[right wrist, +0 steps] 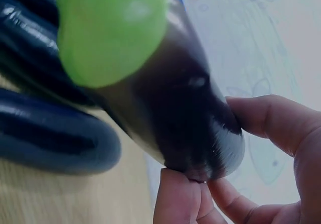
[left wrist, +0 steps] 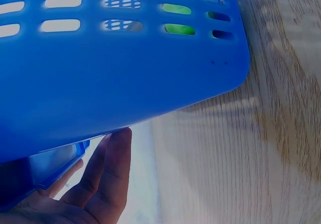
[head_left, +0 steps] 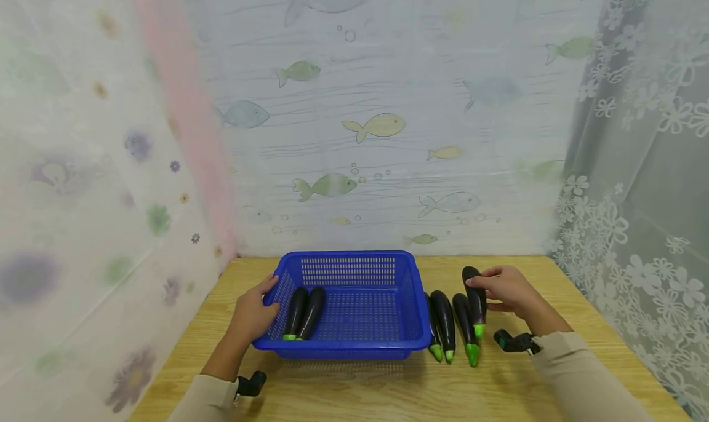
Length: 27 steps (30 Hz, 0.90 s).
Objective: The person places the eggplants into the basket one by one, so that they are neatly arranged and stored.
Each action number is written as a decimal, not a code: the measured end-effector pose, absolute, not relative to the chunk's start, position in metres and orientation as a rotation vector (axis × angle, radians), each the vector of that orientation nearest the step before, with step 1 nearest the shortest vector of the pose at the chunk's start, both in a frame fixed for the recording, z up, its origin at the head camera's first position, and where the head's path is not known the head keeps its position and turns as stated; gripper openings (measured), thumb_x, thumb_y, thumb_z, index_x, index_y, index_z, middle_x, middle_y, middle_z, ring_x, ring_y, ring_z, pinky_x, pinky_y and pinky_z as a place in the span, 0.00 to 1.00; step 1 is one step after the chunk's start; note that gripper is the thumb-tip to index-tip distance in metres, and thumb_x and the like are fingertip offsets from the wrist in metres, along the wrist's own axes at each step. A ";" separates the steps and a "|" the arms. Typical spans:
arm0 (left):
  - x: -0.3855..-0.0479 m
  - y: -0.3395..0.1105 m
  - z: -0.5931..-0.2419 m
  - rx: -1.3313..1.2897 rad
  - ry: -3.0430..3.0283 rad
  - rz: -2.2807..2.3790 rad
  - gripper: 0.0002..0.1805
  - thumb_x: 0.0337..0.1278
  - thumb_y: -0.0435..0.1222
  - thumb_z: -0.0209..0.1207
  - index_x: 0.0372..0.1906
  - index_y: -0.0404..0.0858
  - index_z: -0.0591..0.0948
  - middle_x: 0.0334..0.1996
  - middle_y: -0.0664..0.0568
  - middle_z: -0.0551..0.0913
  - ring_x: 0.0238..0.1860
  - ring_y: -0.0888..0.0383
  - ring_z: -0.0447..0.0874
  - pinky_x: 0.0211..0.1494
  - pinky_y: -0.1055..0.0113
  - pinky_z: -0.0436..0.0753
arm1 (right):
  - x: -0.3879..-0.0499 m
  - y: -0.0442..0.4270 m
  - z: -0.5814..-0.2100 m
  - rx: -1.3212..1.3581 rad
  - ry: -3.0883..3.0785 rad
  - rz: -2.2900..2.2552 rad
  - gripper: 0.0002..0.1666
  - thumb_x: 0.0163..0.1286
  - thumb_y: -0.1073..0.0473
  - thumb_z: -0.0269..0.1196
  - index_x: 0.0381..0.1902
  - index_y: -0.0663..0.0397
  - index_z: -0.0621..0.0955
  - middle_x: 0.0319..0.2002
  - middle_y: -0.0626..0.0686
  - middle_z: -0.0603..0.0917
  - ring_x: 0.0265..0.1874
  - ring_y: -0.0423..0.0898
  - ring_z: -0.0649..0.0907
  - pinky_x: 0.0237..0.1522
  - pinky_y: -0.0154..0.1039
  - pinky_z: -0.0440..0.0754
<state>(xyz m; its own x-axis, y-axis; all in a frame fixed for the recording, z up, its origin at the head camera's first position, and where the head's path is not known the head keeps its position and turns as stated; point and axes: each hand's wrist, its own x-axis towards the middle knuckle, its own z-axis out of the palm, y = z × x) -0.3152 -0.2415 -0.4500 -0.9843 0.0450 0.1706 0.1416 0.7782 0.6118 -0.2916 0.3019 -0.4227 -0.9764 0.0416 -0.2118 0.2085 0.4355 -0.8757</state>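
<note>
No readable text, labels, brands — nor numbers, nor signs (in any view)

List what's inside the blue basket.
Two dark eggplants lie side by side in the blue basket, toward its left side, green ends nearest. Its near rim hides the tips of those ends and the strip of floor behind it.
</note>
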 end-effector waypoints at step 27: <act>-0.318 -0.243 -0.452 -0.147 -2.827 -0.978 0.37 0.62 0.32 0.58 0.78 0.39 0.68 0.80 0.44 0.63 0.74 0.31 0.68 0.63 0.35 0.79 | -0.306 0.253 -0.397 0.159 2.514 -1.691 0.41 0.66 0.47 0.71 0.66 0.67 0.69 0.63 0.69 0.73 0.52 0.59 0.84 0.46 0.51 0.90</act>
